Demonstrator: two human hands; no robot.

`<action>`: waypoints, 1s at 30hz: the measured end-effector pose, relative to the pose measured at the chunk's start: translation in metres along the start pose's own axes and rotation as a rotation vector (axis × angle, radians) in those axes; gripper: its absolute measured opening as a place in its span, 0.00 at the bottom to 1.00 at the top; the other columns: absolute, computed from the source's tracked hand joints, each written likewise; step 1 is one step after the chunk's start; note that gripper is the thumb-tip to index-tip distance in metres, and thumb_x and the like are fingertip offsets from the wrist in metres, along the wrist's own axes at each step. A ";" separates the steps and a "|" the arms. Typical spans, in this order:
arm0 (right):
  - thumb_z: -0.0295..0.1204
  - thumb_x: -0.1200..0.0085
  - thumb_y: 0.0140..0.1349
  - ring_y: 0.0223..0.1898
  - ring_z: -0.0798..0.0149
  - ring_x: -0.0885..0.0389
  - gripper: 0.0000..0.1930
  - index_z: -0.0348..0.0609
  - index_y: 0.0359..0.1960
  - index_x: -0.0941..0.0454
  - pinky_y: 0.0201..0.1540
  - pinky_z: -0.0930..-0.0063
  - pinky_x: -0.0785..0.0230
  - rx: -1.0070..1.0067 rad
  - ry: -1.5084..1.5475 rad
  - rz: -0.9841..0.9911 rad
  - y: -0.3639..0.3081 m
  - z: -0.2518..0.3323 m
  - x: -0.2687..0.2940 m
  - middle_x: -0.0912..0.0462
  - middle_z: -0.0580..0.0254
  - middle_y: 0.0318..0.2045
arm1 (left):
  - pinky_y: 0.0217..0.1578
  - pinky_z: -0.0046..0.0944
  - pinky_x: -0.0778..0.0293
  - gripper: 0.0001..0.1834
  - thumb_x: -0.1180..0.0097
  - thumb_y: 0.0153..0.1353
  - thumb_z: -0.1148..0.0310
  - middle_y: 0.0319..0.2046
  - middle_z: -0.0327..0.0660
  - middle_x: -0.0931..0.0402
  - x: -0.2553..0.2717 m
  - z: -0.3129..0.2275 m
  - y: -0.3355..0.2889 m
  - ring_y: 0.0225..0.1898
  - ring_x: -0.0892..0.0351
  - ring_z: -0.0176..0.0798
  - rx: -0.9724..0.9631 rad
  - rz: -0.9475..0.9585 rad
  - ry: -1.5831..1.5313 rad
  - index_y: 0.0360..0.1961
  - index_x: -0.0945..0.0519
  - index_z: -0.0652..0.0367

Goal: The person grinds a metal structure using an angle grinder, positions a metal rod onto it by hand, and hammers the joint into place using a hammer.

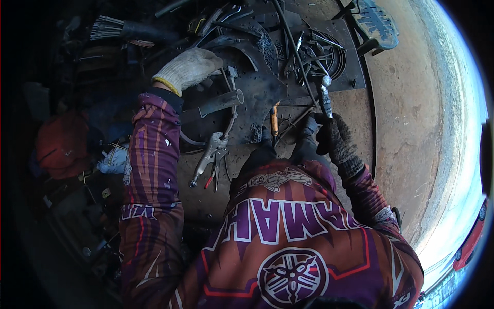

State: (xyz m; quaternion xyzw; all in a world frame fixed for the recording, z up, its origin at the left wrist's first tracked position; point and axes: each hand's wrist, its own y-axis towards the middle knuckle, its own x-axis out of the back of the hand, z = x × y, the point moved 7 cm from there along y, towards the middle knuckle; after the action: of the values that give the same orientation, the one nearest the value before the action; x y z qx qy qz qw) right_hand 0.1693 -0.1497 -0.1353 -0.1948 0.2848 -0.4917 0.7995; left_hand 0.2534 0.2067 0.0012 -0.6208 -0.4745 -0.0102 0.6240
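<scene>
My left hand (189,70), in a white knit glove with a yellow cuff edge, is closed at the fingertips over the end of a thin metal bar (225,79). Beside it lies a short cut pipe (222,103). Locking pliers (210,156) with a red release lever grip the lower end of a curved metal strip (233,113). At the right, my right hand (335,140), in a dark glove, wraps round a metal tool (324,99) that points away from me and has a silvery rounded knob on its end.
A dark steel plate (260,110) with grit lies before my feet. Several hand tools (321,49) are heaped beyond, by a black cable (292,44). An orange-brown handle (274,119) stands between my feet. Far right is a worn stool (374,23); at left, a bundle of rods (107,28).
</scene>
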 end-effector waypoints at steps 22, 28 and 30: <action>0.45 0.45 0.73 0.28 0.70 0.23 0.24 0.43 0.62 0.29 0.30 0.72 0.27 0.259 -0.306 0.256 0.057 0.047 -0.011 0.22 0.62 0.34 | 0.43 0.44 0.18 0.20 0.45 0.70 0.56 0.46 0.47 0.15 0.015 0.005 -0.002 0.42 0.13 0.44 0.042 -0.205 0.304 0.53 0.17 0.60; 0.37 0.42 0.70 0.52 0.43 0.16 0.25 0.37 0.64 0.29 0.54 0.57 0.25 0.614 -0.995 0.528 0.056 0.149 -0.078 0.18 0.40 0.50 | 0.52 0.49 0.23 0.18 0.42 0.68 0.51 0.47 0.42 0.15 0.031 0.038 -0.061 0.50 0.17 0.50 -0.160 -0.666 0.474 0.46 0.14 0.53; 0.37 0.42 0.70 0.53 0.43 0.17 0.26 0.37 0.65 0.29 0.55 0.58 0.25 0.663 -1.086 0.587 0.067 0.160 -0.093 0.17 0.40 0.50 | 0.51 0.49 0.23 0.18 0.43 0.69 0.51 0.45 0.42 0.16 0.024 0.056 -0.071 0.53 0.19 0.49 -0.233 -0.733 0.514 0.47 0.15 0.52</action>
State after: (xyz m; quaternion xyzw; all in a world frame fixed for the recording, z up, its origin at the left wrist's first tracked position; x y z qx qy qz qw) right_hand 0.2848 -0.0322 -0.0288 -0.0736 -0.2794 -0.1493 0.9456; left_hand 0.1911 0.2485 0.0580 -0.4555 -0.4881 -0.4372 0.6026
